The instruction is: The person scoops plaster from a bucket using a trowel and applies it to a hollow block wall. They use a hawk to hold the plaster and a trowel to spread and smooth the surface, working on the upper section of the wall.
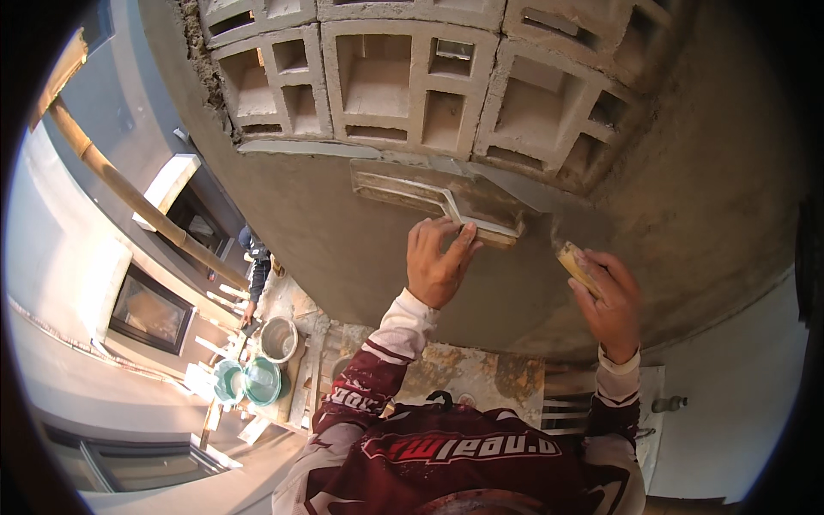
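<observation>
My left hand (439, 262) is closed on the handle of a long plastering float (489, 210), held close to the grey plastered wall (343, 232) just below a row of vent blocks. In my right hand (611, 300) is the yellowish handle of a pointing trowel (579, 268). The trowel's blade reaches up and left to the float, close against its upper edge. Whether the blade touches the float, I cannot tell. Wet-looking mortar smears the float's face and frame.
Pale vent blocks (378, 73) with square openings line the wall above. Lower left stand a grey bucket (279, 339) and green buckets (262, 380). Beyond them another person (257, 257) reaches down. A bamboo pole (129, 193) slants at the left, near windows (150, 309).
</observation>
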Demonstrator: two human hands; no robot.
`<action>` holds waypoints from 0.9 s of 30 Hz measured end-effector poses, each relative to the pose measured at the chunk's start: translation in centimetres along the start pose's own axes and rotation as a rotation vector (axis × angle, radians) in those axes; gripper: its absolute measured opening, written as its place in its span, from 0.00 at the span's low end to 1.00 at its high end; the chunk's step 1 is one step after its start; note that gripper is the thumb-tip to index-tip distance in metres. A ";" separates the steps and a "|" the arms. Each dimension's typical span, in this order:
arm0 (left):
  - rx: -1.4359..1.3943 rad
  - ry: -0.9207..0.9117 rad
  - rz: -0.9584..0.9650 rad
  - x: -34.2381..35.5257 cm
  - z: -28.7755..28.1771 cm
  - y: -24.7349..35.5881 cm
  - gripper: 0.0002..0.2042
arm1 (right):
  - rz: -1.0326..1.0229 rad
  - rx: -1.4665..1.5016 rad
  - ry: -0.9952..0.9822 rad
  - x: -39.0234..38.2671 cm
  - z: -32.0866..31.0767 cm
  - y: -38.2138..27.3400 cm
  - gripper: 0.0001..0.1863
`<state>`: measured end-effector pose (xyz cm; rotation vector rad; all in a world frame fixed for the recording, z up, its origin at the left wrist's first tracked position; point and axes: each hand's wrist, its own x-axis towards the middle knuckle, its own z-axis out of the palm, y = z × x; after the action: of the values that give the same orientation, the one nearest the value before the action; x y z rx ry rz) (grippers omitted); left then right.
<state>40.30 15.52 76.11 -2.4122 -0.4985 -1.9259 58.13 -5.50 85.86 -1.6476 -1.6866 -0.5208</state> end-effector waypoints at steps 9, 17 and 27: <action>0.002 0.018 0.003 0.1 0.2 -0.2 0.25 | -0.131 0.004 0.012 3.8 4.2 -1.3 0.22; 0.000 0.018 -0.011 -0.1 0.2 -0.3 0.24 | -0.149 0.091 -0.083 3.7 3.9 -0.8 0.22; -0.009 0.020 -0.019 -0.1 0.3 -0.2 0.24 | 0.013 0.119 -0.002 1.5 2.5 1.0 0.21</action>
<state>40.50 15.71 75.95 -2.3993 -0.5154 -1.9622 58.67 -2.55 85.12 -1.5728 -1.6747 -0.4049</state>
